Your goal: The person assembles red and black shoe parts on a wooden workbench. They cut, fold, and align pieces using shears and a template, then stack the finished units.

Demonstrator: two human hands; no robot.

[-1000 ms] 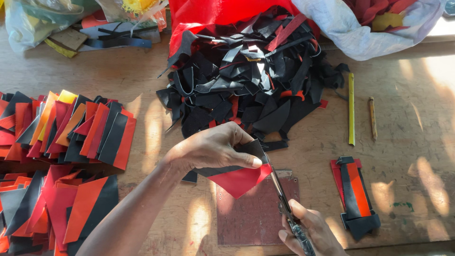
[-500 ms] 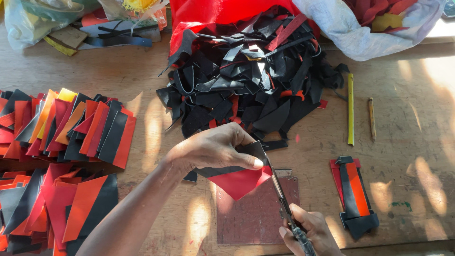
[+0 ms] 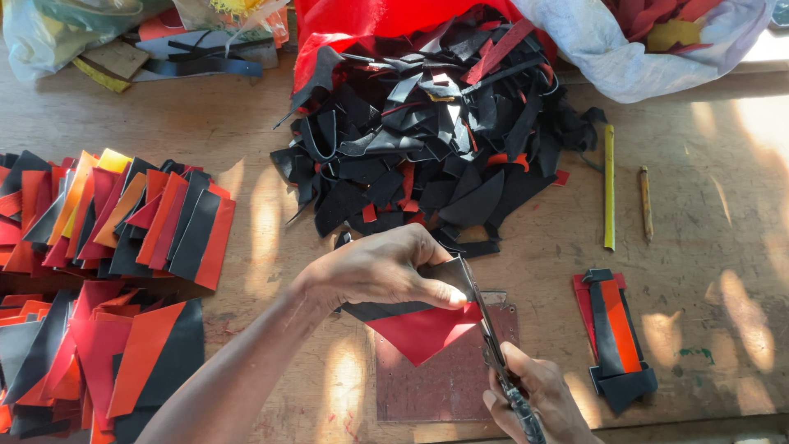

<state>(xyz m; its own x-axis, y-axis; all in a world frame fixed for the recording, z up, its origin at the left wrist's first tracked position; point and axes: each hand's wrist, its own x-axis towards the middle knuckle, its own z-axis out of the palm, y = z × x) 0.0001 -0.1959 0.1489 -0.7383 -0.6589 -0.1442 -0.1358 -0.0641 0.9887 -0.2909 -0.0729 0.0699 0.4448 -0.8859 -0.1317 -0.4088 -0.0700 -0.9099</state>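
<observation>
Red-and-black leather scrap [image 3: 419, 327] lies pinched in our left hand [image 3: 380, 270], thumb and fingers closed on its top edge, above a brown cutting board [image 3: 448, 374] on the wooden table [image 3: 707, 329]. Our right hand [image 3: 538, 403] grips scissors [image 3: 491, 341], blades against the scrap's right edge. Beyond sits a pile of black offcuts [image 3: 427, 140].

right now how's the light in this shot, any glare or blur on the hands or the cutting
Head view: dappled sun patches fall across the wooden table, brightest and nearly washed out at the right edge. The left hand, red piece and scissors are sharp and evenly lit; the right hand is cropped by the bottom edge.
</observation>
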